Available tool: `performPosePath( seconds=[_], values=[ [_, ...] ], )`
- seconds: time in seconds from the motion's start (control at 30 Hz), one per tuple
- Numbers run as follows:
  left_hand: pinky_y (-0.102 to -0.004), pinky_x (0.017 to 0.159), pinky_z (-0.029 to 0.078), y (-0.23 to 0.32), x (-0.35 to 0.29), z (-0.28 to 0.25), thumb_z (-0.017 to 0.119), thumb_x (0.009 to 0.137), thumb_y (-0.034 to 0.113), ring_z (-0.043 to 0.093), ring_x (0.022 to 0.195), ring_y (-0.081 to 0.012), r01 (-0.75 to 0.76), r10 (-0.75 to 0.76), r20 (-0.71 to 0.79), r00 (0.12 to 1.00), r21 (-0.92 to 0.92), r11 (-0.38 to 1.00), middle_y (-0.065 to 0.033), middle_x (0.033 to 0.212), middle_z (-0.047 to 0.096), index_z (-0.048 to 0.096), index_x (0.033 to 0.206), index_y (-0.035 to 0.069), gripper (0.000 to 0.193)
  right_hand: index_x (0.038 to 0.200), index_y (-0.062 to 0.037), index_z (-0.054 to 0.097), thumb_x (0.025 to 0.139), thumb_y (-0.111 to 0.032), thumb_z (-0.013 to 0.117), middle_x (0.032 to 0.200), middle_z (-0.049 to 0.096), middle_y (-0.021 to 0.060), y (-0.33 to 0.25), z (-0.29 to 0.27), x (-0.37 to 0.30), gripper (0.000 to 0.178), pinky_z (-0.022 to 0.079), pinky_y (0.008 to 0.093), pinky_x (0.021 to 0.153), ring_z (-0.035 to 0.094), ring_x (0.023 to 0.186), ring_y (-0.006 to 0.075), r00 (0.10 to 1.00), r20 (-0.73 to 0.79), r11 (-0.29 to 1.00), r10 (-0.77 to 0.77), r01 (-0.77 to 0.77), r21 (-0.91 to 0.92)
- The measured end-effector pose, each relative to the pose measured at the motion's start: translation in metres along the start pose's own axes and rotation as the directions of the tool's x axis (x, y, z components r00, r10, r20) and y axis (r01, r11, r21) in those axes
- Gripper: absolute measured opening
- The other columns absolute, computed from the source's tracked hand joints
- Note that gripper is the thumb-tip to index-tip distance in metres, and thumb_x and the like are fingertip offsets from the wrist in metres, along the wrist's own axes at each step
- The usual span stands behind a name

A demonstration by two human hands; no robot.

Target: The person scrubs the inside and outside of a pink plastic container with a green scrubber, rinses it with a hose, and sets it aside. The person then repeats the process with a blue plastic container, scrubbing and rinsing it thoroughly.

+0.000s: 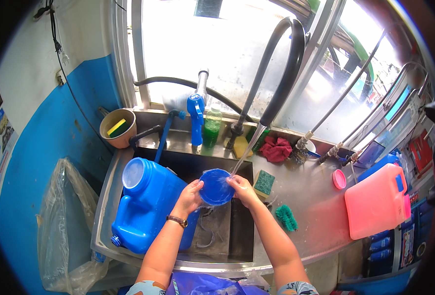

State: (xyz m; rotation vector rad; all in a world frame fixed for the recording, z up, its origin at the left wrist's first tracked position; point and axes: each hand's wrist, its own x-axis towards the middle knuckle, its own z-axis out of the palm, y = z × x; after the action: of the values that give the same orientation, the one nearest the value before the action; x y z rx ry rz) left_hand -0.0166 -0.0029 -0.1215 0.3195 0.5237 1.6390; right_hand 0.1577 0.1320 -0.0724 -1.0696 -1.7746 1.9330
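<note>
Over the sink, my left hand and my right hand grip a round blue lid by its opposite edges, hollow side up. A stream of water runs from the black hose tap onto the lid's right side, near my right fingers. Left of my hands, a large blue water jug leans in the sink basin, its wide round mouth uncovered. A small blue spigot cap sits low on the jug. My left forearm passes in front of the jug's right part.
Right of the basin lie a green and yellow sponge, a green brush, a red cloth and a pink jug. Behind it stand a blue tap, a green liquid bottle and a brown pot holding a sponge.
</note>
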Motion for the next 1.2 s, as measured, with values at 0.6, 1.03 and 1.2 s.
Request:
performPosePath(
  seconds=[0.6,1.03,1.2],
  values=[
    [-0.0372,0.097,0.048,-0.006,-0.010,-0.013,0.055,0.100,0.030,0.060,0.113,-0.0186,0.035,-0.059,0.122,0.991,0.187,0.982,-0.0087,0.122,0.063,0.054,0.125,0.002,0.038,0.133,-0.0057,0.057,0.091,-0.013,0.062,0.104,0.069,0.0095,-0.016,-0.007,-0.007,0.043,0.049,0.0320,0.091,0.064,0.098,0.0172,0.939,0.074,0.861,-0.335,0.337,-0.382],
    [-0.0451,0.101,0.047,-0.012,0.012,-0.015,0.033,0.106,0.023,0.062,0.107,-0.0288,0.041,-0.099,-0.301,0.949,-0.192,0.981,-0.0170,0.116,0.064,0.058,0.118,-0.005,0.038,0.111,-0.0020,0.070,0.095,-0.027,0.059,0.081,0.069,0.0065,-0.014,0.005,0.013,0.031,0.050,0.0289,0.053,0.062,0.063,0.0121,0.990,-0.092,0.889,0.106,-0.136,-0.437],
    [-0.0456,0.100,0.047,-0.016,0.015,-0.002,0.036,0.105,0.024,0.062,0.107,-0.0277,0.039,-0.090,-0.276,0.957,-0.186,0.982,-0.0165,0.115,0.065,0.059,0.116,-0.004,0.038,0.111,-0.0012,0.069,0.096,-0.025,0.057,0.088,0.069,0.0069,0.015,-0.006,0.025,0.030,0.051,0.0296,0.063,0.063,0.073,0.0126,0.991,-0.106,0.948,0.087,-0.115,-0.297]
  ],
)
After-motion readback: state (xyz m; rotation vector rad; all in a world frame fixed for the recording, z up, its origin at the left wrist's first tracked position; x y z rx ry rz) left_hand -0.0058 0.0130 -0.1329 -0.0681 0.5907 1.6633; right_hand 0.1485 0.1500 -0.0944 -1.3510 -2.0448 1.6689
